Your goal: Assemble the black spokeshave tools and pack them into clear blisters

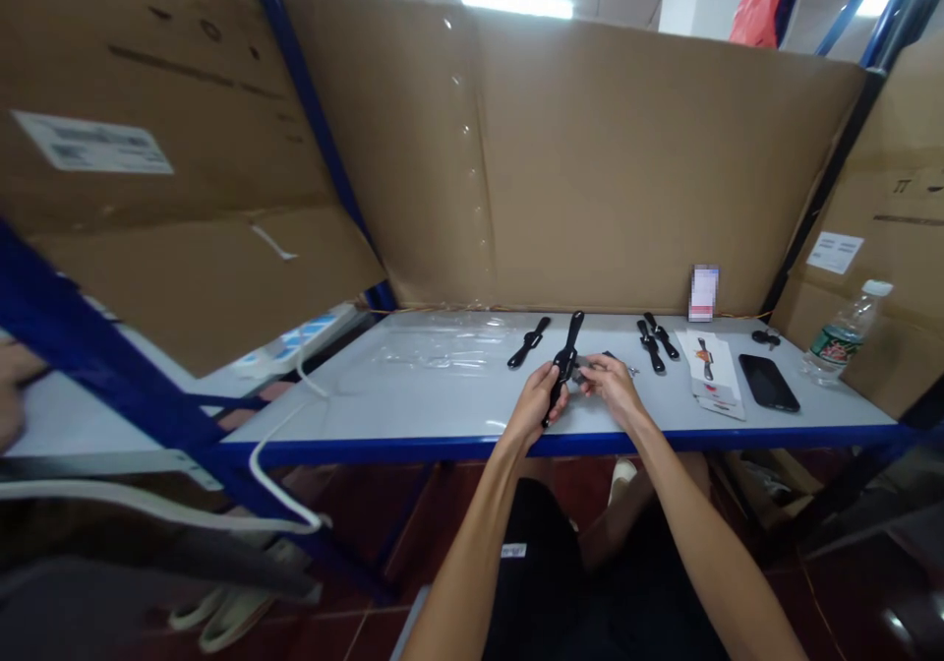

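Observation:
My left hand is closed around a black smartwatch with its strap, which stands up and away from me over the grey table. My right hand is pinched at the watch's body, fingers curled against a small grey part that I cannot make out. Both hands hover just above the table's blue front edge. A loose black strap lies to the left of the watch, and two more black straps lie to its right.
A white leaflet, a black phone and a water bottle sit at the right. Clear plastic film lies at the left. Cardboard sheets wall the bench. A white cable hangs at the left.

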Demonstrator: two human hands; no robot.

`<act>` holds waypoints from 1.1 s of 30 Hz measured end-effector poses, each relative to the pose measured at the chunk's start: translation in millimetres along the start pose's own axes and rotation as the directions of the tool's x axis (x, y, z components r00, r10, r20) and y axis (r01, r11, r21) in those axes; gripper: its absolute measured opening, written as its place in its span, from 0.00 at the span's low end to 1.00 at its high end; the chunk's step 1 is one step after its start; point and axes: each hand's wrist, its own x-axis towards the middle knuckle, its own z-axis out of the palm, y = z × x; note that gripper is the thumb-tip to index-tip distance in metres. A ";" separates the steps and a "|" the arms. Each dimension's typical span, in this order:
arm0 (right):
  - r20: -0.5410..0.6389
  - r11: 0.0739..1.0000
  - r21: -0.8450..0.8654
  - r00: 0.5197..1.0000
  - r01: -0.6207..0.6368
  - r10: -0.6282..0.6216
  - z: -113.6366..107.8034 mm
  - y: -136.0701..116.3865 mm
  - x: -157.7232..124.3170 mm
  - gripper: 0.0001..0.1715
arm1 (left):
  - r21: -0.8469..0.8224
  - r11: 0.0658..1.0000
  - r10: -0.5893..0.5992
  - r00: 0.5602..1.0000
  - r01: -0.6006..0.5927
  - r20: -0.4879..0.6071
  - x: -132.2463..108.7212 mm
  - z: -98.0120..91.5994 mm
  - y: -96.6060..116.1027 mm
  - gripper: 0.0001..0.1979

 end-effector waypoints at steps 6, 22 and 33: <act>-0.011 0.999 -0.017 0.999 0.035 -0.036 0.4 -3.7 -2.4 0.24 | -0.008 1.000 0.019 1.000 -0.019 -0.017 -0.1 -0.6 -0.4 0.22; -0.046 0.996 0.090 0.999 -0.022 0.026 0.2 -4.9 -0.9 0.24 | 0.085 0.996 -0.004 0.999 0.001 0.038 0.4 0.8 1.3 0.24; -0.010 0.994 0.108 1.000 -0.022 0.023 2.6 -7.1 -2.5 0.19 | 0.184 0.983 0.003 0.995 -0.022 0.103 0.0 2.3 1.0 0.26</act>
